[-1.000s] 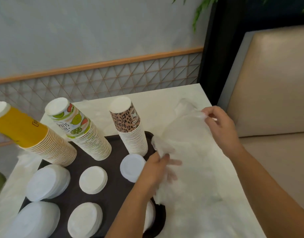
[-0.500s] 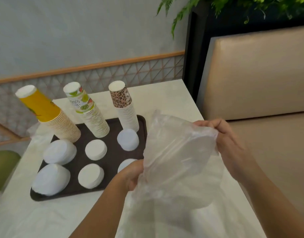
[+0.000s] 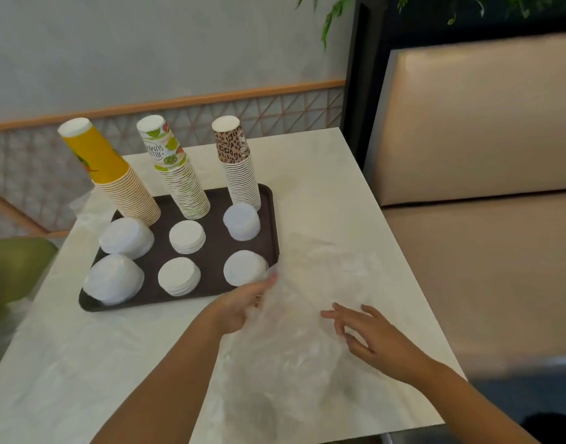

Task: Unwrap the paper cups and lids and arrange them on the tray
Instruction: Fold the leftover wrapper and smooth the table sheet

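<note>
Left hand [image 3: 243, 307] grips crumpled clear plastic wrap [image 3: 307, 331] on pale marble tabletop [image 3: 323, 187]; right hand [image 3: 371, 338] spread over wrap, beside dark brown tray [image 3: 211, 251] of cup stacks.

You see yellow cups [image 3: 97, 158], lime-print cups [image 3: 166, 152], leopard-print cups [image 3: 232, 145], white lids [image 3: 187, 237], a dark brown tray [image 3: 214, 251].

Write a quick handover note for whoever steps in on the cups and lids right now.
Left hand: grips the edge of the clear plastic wrap on the table.
Right hand: open, fingers spread over the wrap.
Tray: three upside-down cup stacks at the back, yellow, lime-print, leopard-print; six lid stacks in front.
Done: cups and lids look unwrapped and arranged.
Left: likely just clearing the empty wrap.
</note>
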The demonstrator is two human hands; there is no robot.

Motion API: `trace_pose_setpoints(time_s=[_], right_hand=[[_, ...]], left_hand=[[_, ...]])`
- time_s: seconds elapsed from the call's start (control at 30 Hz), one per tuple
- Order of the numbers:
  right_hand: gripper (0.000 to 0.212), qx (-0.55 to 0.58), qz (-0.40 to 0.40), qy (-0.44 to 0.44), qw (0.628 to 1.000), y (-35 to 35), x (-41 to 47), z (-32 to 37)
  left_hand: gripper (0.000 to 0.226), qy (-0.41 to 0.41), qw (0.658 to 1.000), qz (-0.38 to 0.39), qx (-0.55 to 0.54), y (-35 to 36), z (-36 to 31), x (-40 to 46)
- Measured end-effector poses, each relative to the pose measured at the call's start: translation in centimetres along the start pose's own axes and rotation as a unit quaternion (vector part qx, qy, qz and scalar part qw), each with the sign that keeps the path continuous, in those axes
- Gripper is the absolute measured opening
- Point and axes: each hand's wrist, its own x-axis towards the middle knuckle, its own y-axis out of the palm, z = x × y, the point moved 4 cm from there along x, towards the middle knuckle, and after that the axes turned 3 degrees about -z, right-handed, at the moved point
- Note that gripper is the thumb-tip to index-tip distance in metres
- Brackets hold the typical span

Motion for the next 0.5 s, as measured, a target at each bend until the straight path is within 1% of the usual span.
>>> trace_pose_setpoints(time_s=[0.03, 0.1, 0.13, 0.17, 0.23, 0.27, 0.33, 0.37, 0.43, 0.5], right_hand=[[0.036, -0.009, 0.016, 0.001, 1.000, 0.4, -0.2, 0.1], [0.019, -0.015, 0.044, 0.018, 0.999, 0.6, -0.5, 0.3], [0.026, 0.002, 0.034, 0.024, 0.999, 0.1, -0.4, 0.5], [0.043, 0.040, -0.004, 0.023, 0.999, -1.0, -0.2, 0.9], [0.078, 0.135, -0.119, 0.023, 0.983, -4.5, 0.4, 1.8], [0.086, 0.171, -0.166, 0.021, 0.971, -6.4, 0.6, 2.1], [0.084, 0.225, -0.223, 0.027, 0.948, -9.8, 1.1, 2.2], [0.082, 0.247, -0.231, 0.030, 0.941, -11.3, 1.4, 2.2], [0.086, 0.285, -0.215, 0.031, 0.933, -13.0, 2.0, 2.0], [0.103, 0.323, -0.166, 0.031, 0.931, -13.5, 2.5, 1.8]], left_hand=[[0.034, 0.033, 0.998, -0.008, 0.060, 0.4, -0.3, -0.2], [0.021, 0.126, 0.977, -0.022, 0.169, 1.5, -0.9, -0.7], [0.015, 0.164, 0.965, -0.028, 0.204, 2.0, -1.3, -1.1], [0.012, 0.195, 0.953, -0.032, 0.229, 2.4, -2.0, -1.7], [0.012, 0.245, 0.935, -0.016, 0.257, 2.9, -3.5, -2.7], [0.014, 0.259, 0.927, 0.007, 0.271, 3.3, -4.4, -3.4], [0.022, 0.269, 0.916, 0.063, 0.292, 4.0, -6.0, -5.1], [0.024, 0.266, 0.912, 0.089, 0.300, 4.3, -6.6, -5.9], [0.025, 0.263, 0.904, 0.129, 0.310, 5.1, -8.0, -7.9], [0.030, 0.254, 0.905, 0.154, 0.305, 5.9, -9.2, -9.7]])
